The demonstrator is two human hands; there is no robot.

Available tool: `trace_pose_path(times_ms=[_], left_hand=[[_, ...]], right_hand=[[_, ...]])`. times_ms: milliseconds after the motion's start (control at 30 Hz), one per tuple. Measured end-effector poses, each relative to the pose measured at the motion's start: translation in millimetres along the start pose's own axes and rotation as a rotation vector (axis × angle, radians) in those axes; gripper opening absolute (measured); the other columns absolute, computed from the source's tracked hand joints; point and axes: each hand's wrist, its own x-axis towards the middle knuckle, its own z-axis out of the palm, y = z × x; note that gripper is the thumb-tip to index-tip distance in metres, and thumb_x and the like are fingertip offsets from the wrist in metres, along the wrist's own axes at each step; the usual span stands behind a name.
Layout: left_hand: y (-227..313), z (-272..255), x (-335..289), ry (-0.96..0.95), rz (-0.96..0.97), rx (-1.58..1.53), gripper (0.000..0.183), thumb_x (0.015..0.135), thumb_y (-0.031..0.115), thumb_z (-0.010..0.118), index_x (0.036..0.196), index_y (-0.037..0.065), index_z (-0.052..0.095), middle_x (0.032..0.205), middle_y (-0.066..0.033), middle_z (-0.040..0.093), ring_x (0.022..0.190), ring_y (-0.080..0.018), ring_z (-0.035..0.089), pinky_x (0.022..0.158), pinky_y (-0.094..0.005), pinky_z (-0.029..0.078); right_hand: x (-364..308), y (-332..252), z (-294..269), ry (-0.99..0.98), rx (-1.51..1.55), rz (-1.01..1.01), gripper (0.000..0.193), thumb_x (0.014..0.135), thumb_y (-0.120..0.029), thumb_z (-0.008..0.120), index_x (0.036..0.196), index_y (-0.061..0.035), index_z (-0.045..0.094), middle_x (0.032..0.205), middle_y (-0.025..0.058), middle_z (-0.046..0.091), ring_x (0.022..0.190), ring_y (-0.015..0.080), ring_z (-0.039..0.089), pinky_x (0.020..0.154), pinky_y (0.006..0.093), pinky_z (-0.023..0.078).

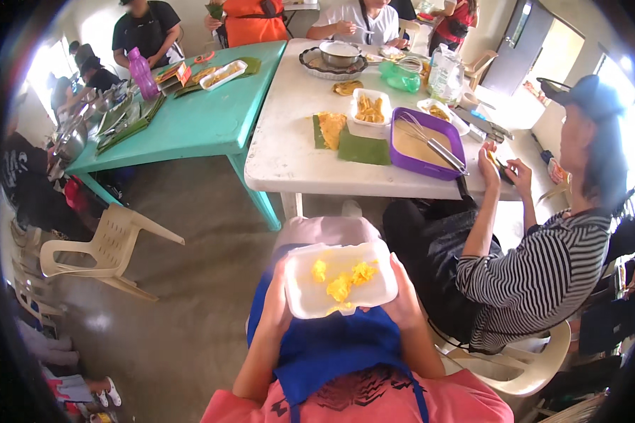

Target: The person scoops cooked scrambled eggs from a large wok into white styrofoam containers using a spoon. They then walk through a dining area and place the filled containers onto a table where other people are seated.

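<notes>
Over my lap I hold a white foam food tray (374, 292) level, one hand at each end. My left hand (279, 290) grips its left edge and my right hand (402, 290) its right edge, most fingertips hidden underneath. Several small clumps of yellow food (339, 287) lie in the tray, which is otherwise bare. Ahead on the white table (275, 151) sits a purple tub (430, 169) of pale batter with a whisk (437, 148) resting in it. Beside it are a piece of banana leaf (363, 149), a flat yellow-brown food piece (330, 130) and another foam tray of food (370, 108).
A person in a striped shirt (536, 275) sits close at my right, handling a small item. A teal table (212, 141) with leaves and a purple bottle (142, 74) stands left, near a beige plastic chair (116, 247). Other people are around the far sides.
</notes>
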Motion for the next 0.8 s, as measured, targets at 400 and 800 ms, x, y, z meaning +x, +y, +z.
trace_pose_path(times_ms=[400,800], left_hand=[[15,-12,54,0.219,-0.12,-0.046,0.06,0.098,0.051,0.029,0.134,0.005,0.043,0.128,-0.0093,0.053,0.114,-0.0203,0.055,0.096,-0.0335,0.044],[9,7,89,-0.001,-0.097,0.139,0.054,0.101,0.042,0.032,0.135,0.001,0.041,0.134,-0.0091,0.047,0.122,-0.0164,0.045,0.103,-0.0295,0.034]], right_hand=[[101,-16,9,-0.069,-0.202,0.069,0.052,0.099,-0.042,0.038,0.131,-0.0016,0.042,0.12,0.0124,0.056,0.104,0.0179,0.058,0.082,0.0296,0.05],[56,-25,-14,0.036,0.041,-0.046,0.053,0.1,-0.045,0.031,0.127,-0.0017,0.045,0.108,0.0158,0.061,0.083,0.0273,0.066,0.059,0.0398,0.056]])
